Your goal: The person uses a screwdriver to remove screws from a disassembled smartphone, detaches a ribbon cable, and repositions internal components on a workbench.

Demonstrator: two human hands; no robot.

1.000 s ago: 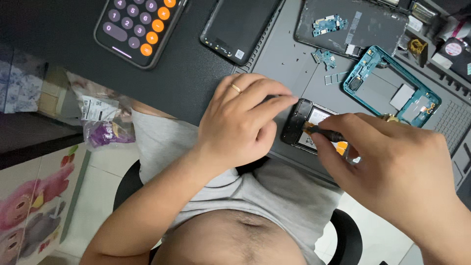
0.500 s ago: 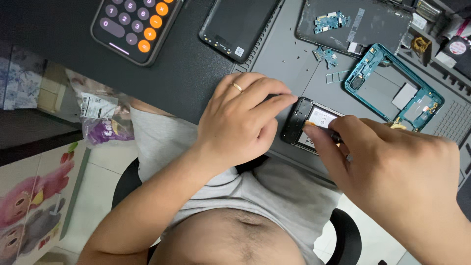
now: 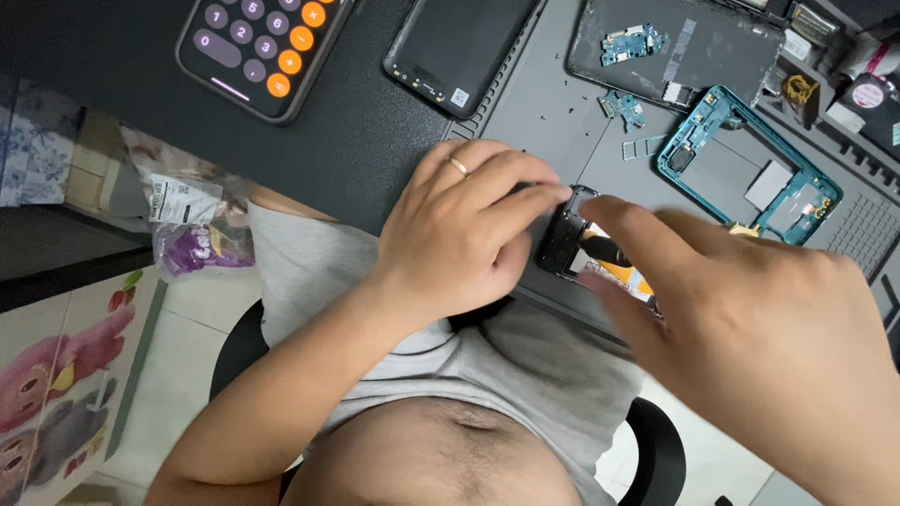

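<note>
An opened phone [image 3: 561, 240] with its insides showing lies at the near edge of a grey work mat [image 3: 539, 103]. My left hand [image 3: 459, 234], with a ring on one finger, presses on the phone's left end and holds it still. My right hand [image 3: 750, 319] is blurred and hovers over the phone's right part, covering most of it. Its fingers grip a thin dark tool [image 3: 605, 249] whose tip points at the phone's black end. An orange patch of the phone's inside shows under the fingers.
A teal phone frame [image 3: 750, 164], a dark back plate [image 3: 694, 47] with a small circuit board, loose small parts [image 3: 623, 108], a black screen panel [image 3: 459, 42] and a phone with a calculator screen [image 3: 258, 42] lie on the desk. Below the desk hangs a plastic bag [image 3: 192, 239].
My right hand has moved up and left over the phone and is now blurred. My left hand has kept its hold on the phone.
</note>
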